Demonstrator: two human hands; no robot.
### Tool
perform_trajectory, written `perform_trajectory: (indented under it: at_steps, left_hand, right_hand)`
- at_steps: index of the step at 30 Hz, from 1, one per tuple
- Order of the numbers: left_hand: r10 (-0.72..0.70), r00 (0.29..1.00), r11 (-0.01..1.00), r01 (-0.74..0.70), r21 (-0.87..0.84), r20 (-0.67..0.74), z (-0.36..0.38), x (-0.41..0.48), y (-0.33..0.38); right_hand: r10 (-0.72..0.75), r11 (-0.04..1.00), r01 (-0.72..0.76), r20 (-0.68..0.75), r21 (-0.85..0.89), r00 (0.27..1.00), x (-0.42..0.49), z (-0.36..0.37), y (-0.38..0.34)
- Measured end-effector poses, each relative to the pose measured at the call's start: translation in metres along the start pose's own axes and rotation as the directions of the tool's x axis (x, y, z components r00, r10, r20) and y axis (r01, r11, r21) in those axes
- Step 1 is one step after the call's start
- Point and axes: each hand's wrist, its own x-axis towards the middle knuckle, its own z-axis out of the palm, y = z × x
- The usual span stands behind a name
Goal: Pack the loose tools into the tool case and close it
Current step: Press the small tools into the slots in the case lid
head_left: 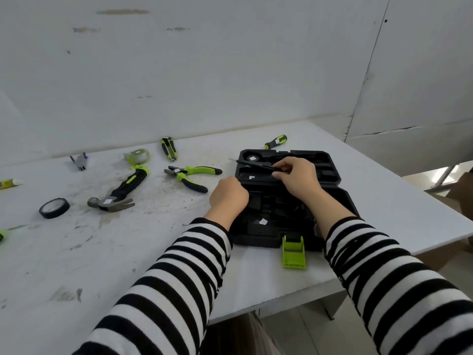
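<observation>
The black tool case (pixel 330 170) lies open on the white table, its green latch (pixel 293 252) hanging over the near side. My right hand (pixel 297 179) is over the far half, fingers pinched on a slim dark tool (pixel 252 164) that lies across the moulded slots. My left hand (pixel 228 194) rests curled at the case's left edge; whether it holds anything is hidden. Loose on the table to the left are pliers (pixel 192 176), a hammer (pixel 120 190), a utility knife (pixel 169 148), a tape measure (pixel 137 156) and black tape roll (pixel 54 208). A screwdriver (pixel 275 142) lies behind the case.
A small metal and purple piece (pixel 80 161) and a tube (pixel 10 183) lie at the far left, a green item (pixel 2 236) at the left edge. The wall runs close behind the table. The table's right edge (pixel 435 201) drops off beside the case.
</observation>
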Motion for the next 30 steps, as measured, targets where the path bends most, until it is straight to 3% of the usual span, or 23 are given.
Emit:
perform_trajectory:
  at_steps: [3, 8, 14, 17, 19, 21, 26, 30]
  left_hand:
    - [-0.033, 0.999, 0.998, 0.034, 0.061, -0.007, -0.009, -0.003, -0.010]
    - [-0.054, 0.997, 0.989, 0.061, 0.133, -0.057, -0.015, -0.006, -0.029]
    - [-0.092, 0.994, 0.991, 0.097, 0.090, -0.057, -0.019, -0.003, -0.031]
    - [-0.103, 0.972, 0.991, 0.120, 0.068, -0.210, -0.017, 0.001, -0.033]
    - [-0.003, 0.934, 0.992, 0.048, 0.116, -0.356, -0.015, 0.002, -0.033]
    - [0.166, 0.898, 0.972, -0.080, 0.220, -0.407, -0.012, 0.006, -0.029]
    - [0.517, 0.814, 0.843, -0.432, 0.320, -0.264, 0.006, 0.022, -0.014]
    - [0.480, 0.863, 0.865, -0.436, 0.247, -0.158, 0.029, 0.025, -0.009]
  right_hand:
    - [0.000, 0.995, -0.004, -0.043, -0.097, 0.999, 0.003, -0.006, 0.003]
    - [0.090, 0.908, -0.150, -0.168, -0.392, 0.982, 0.004, -0.010, 0.010]
    - [0.092, 0.917, -0.126, -0.107, -0.378, 0.990, 0.004, -0.009, 0.011]
    - [0.069, 0.930, -0.100, -0.099, -0.355, 0.993, 0.004, -0.009, 0.013]
    - [0.055, 0.925, -0.088, -0.098, -0.370, 0.994, 0.003, -0.009, 0.013]
    - [0.060, 0.916, -0.094, -0.099, -0.390, 0.993, 0.002, -0.009, 0.012]
    - [0.002, 0.904, -0.052, -0.118, -0.425, 0.993, 0.001, -0.005, 0.014]
    - [-0.101, 0.907, 0.058, -0.080, -0.418, 0.992, -0.002, 0.001, 0.013]
